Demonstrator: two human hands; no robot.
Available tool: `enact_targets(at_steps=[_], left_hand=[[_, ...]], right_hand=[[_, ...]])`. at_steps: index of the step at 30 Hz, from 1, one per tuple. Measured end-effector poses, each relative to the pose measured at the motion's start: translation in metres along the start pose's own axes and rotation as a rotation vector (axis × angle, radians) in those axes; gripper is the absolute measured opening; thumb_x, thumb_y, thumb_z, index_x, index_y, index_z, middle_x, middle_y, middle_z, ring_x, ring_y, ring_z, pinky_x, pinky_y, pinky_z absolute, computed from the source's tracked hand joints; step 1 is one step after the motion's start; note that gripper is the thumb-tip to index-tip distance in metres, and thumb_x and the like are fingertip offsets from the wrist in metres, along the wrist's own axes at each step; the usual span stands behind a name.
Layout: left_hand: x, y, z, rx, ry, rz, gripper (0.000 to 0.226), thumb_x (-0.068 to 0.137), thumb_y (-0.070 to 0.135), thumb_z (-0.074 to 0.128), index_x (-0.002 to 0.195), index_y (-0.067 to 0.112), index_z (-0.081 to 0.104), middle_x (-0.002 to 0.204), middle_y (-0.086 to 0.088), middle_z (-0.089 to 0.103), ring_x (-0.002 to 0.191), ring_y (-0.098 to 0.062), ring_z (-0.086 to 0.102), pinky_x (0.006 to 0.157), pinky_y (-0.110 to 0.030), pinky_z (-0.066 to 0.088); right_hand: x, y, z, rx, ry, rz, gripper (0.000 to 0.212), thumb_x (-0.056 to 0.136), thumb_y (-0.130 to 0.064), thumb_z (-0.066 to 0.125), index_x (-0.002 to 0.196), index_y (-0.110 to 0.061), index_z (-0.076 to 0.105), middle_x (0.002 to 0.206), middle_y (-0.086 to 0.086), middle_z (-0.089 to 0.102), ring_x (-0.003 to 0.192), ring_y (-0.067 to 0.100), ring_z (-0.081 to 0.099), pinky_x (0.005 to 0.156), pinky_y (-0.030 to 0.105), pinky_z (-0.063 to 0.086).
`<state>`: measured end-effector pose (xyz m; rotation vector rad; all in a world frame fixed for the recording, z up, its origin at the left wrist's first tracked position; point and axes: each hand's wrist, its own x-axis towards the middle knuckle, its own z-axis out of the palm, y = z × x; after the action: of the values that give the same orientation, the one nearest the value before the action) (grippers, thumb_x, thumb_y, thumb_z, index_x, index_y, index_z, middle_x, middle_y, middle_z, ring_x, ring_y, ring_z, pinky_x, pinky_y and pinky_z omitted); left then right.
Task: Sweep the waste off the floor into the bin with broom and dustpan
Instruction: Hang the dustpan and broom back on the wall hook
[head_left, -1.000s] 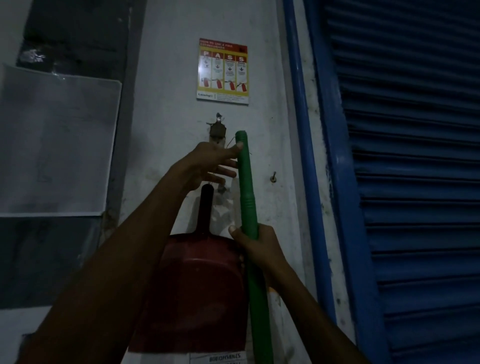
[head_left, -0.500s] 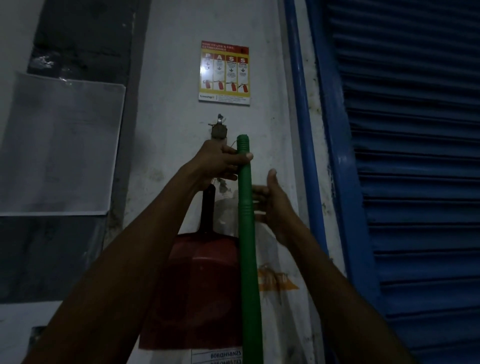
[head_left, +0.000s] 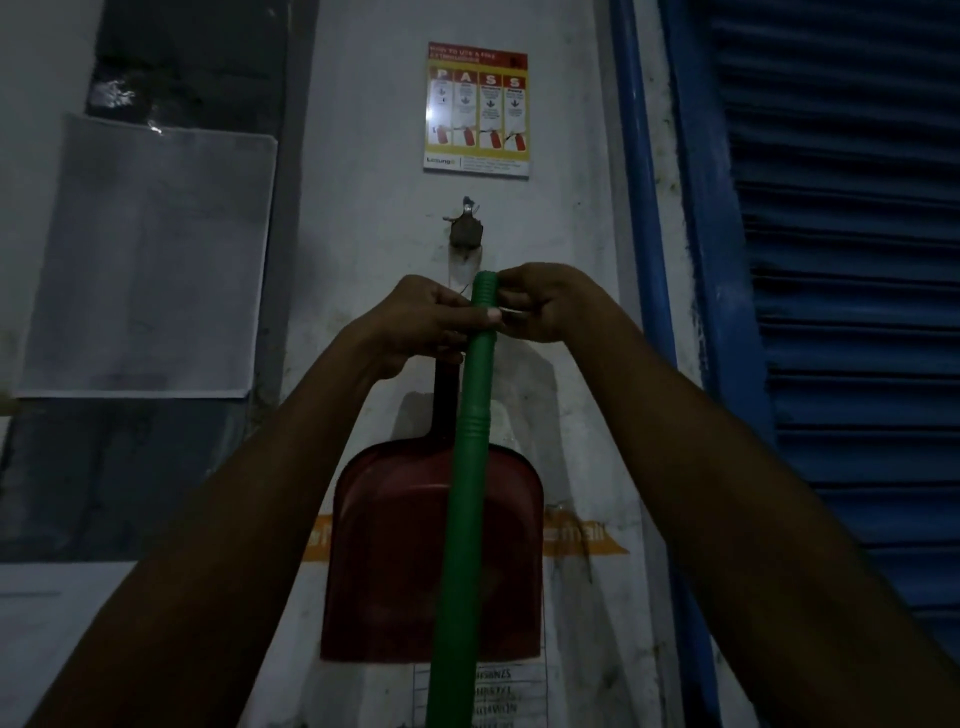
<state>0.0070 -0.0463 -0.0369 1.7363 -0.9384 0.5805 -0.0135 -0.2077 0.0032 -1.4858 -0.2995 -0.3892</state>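
Both arms raised; left hand (head_left: 426, 322), right hand (head_left: 550, 304) fingers curled.

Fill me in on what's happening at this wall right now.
A person stands facing a white wall with both arms raised. The left hand and the right hand are both up at the top end of a green broom handle, fingers curled around it, just below a wall hook. A red dustpan sits against the wall behind the handle. A fire extinguisher poster is above, and a blue roller shutter is to the right. No sweeping is under way.
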Motion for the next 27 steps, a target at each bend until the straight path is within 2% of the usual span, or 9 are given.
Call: enact_targets(at_steps=[4,6,8,11,13,15,20,23,27], left_hand=[[-0.002,-0.007,-0.012,0.005,-0.023,-0.005,0.029,0.08,0.021,0.084,0.105,0.009,0.076,0.093,-0.013,0.078,0.087,-0.03,0.075,0.079,-0.041,0.061],[-0.003,-0.008,-0.016,0.011,-0.052,-0.017,0.042,0.079,0.02,0.084,0.118,0.01,0.071,0.096,-0.014,0.078,0.089,-0.031,0.075,0.077,-0.042,0.063],[-0.004,-0.007,-0.018,0.028,-0.087,-0.031,0.06,0.077,0.018,0.085,0.132,0.009,0.063,0.096,-0.014,0.078,0.082,-0.025,0.075,0.065,-0.034,0.061],[-0.003,-0.005,-0.019,0.063,-0.145,-0.028,0.086,0.073,0.018,0.087,0.148,0.011,0.047,0.088,-0.008,0.078,0.076,-0.022,0.074,0.058,-0.031,0.058],[-0.003,-0.005,-0.019,0.06,-0.158,-0.021,0.093,0.077,0.012,0.085,0.155,0.015,0.035,0.079,-0.002,0.077,0.072,-0.021,0.073,0.055,-0.03,0.056],[-0.003,-0.005,-0.019,0.049,-0.16,-0.007,0.089,0.078,0.011,0.084,0.154,0.019,0.038,0.078,-0.005,0.077,0.071,-0.022,0.072,0.055,-0.03,0.056],[0.0,-0.016,-0.02,-0.031,-0.083,-0.004,0.046,0.074,0.015,0.086,0.115,0.013,0.068,0.094,-0.013,0.078,0.084,-0.025,0.075,0.067,-0.033,0.062],[0.009,-0.019,-0.017,-0.147,0.01,0.022,0.03,0.081,0.018,0.082,0.107,0.008,0.072,0.096,-0.012,0.078,0.084,-0.021,0.076,0.067,-0.028,0.06],[0.028,-0.008,-0.017,-0.305,0.204,0.045,0.029,0.088,0.022,0.078,0.104,-0.001,0.072,0.099,-0.014,0.077,0.082,-0.021,0.077,0.066,-0.03,0.062]], right_hand=[[0.004,0.002,0.001,-0.21,-0.071,0.12,0.039,0.096,-0.04,0.062,0.101,-0.001,0.062,0.097,0.012,0.065,0.088,0.025,0.065,0.073,0.034,0.059],[0.006,0.002,0.003,-0.244,-0.123,0.129,0.044,0.095,-0.043,0.061,0.11,-0.002,0.061,0.103,0.013,0.065,0.094,0.027,0.066,0.08,0.036,0.059],[0.007,0.001,0.006,-0.216,-0.149,0.116,0.038,0.096,-0.035,0.063,0.116,-0.002,0.06,0.104,0.014,0.066,0.093,0.027,0.067,0.08,0.036,0.058],[0.008,0.002,0.01,-0.09,-0.108,0.052,0.023,0.1,-0.012,0.054,0.119,-0.001,0.06,0.073,0.013,0.066,0.067,0.018,0.066,0.085,0.033,0.055],[0.01,0.003,0.011,0.006,-0.079,-0.031,0.031,0.101,0.0,0.045,0.13,0.003,0.056,0.087,0.017,0.067,0.08,0.02,0.067,0.091,0.033,0.051],[0.016,0.004,0.011,0.11,-0.046,-0.106,0.036,0.099,0.008,0.046,0.133,0.004,0.054,0.115,0.021,0.063,0.102,0.027,0.062,0.092,0.035,0.05],[0.022,-0.003,0.015,0.189,0.113,-0.333,0.029,0.082,0.015,0.067,0.108,0.003,0.068,0.092,0.02,0.068,0.082,0.025,0.07,0.068,0.031,0.062],[0.022,-0.008,0.022,0.142,0.198,-0.454,0.028,0.074,0.019,0.072,0.094,0.0,0.07,0.092,0.022,0.07,0.079,0.028,0.072,0.068,0.035,0.063],[0.03,-0.014,0.031,0.024,0.304,-0.639,0.029,0.072,0.014,0.078,0.085,-0.012,0.071,0.088,0.01,0.071,0.076,0.017,0.072,0.071,0.031,0.062]])
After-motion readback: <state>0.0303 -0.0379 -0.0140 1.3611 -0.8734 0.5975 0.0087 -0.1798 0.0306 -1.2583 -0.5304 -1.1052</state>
